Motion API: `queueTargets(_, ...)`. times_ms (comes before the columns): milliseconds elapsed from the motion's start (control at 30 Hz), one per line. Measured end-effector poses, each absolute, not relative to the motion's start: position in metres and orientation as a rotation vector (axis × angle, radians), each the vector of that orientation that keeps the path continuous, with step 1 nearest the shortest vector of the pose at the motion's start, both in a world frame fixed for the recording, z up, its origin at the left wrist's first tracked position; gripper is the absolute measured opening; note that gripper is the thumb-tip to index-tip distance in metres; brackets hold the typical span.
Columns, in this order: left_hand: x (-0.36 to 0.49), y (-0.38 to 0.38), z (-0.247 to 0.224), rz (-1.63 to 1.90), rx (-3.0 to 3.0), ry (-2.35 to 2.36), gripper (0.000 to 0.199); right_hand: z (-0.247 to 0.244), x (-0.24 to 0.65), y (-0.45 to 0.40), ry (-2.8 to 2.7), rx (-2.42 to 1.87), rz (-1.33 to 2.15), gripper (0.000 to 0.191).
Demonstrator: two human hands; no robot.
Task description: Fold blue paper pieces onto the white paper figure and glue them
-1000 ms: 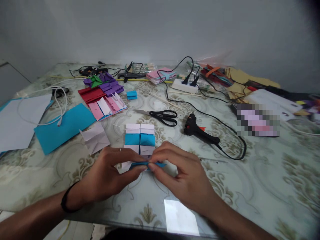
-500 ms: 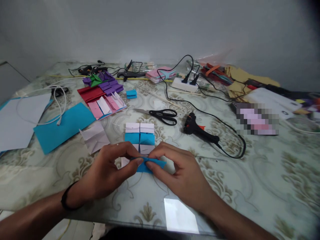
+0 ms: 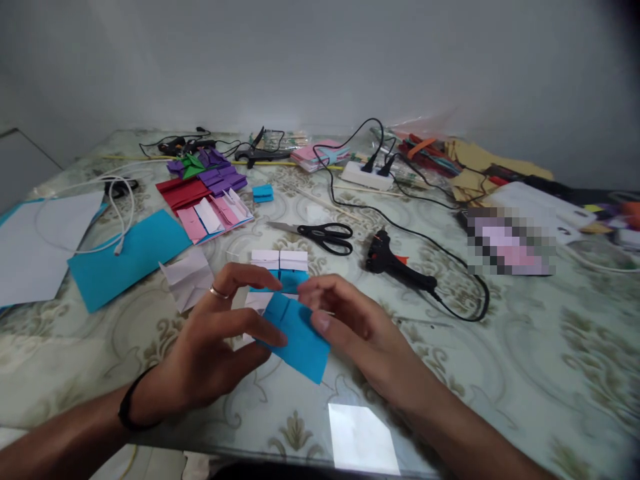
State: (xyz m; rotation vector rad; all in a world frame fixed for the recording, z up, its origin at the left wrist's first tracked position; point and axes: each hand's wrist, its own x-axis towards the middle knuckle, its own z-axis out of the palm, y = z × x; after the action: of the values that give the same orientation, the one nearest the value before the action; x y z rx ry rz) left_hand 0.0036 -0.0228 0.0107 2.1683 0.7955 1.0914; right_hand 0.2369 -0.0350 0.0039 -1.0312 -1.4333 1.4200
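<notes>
While we hold the blue paper (image 3: 303,343) tilted above the table (image 3: 475,387), our left hand (image 3: 215,333) pinches it at its left edge, with the index finger arched near the upper corner. Our right hand (image 3: 370,340) is half open, its thumb at the right edge of the sheet; whether it grips there, we cannot tell. Just beyond, we see folded white and blue pieces (image 3: 294,260) in rows, partly hidden. Farther lie the black scissors (image 3: 327,235) and, to their right, the glue gun (image 3: 400,263).
</notes>
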Motion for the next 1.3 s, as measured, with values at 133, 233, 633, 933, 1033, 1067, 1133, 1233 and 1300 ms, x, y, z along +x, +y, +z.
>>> queueTargets(133,0.005,-0.024,0.008,1.063,2.041,0.831,0.032,0.004,0.234,-0.033,-1.421,-1.109,1.446,0.025)
queueTargets(233,0.005,-0.024,0.01,1.013,1.78,0.863,0.037,0.006,0.232,-0.034,-1.439,-1.149,1.323,0.02)
queueTargets(633,0.013,-0.022,0.015,0.596,1.876,1.094,0.018,0.002,0.232,-0.037,-1.6,-1.136,1.271,0.016)
queueTargets(933,0.016,-0.026,0.011,0.641,1.87,1.075,0.008,0.005,0.228,-0.038,-1.78,-1.146,1.1,0.004)
queueTargets(1033,0.017,-0.028,0.01,0.665,1.904,1.04,0.011,0.003,0.225,-0.04,-1.846,-1.116,0.996,0.006)
queueTargets(1067,0.018,-0.028,0.01,0.67,1.926,1.026,0.013,0.003,0.224,-0.041,-1.856,-1.104,0.982,0.006)
queueTargets(1133,0.018,-0.029,0.01,0.668,1.987,0.994,0.012,0.001,0.224,-0.041,-1.878,-1.084,0.955,0.008)
queueTargets(1233,0.018,-0.03,0.011,0.642,2.073,0.969,0.008,0.0,0.225,-0.041,-1.92,-1.042,0.913,0.009)
queueTargets(1300,0.018,-0.031,0.011,0.631,2.088,0.969,0.007,0.0,0.225,-0.041,-1.941,-1.01,0.875,0.01)
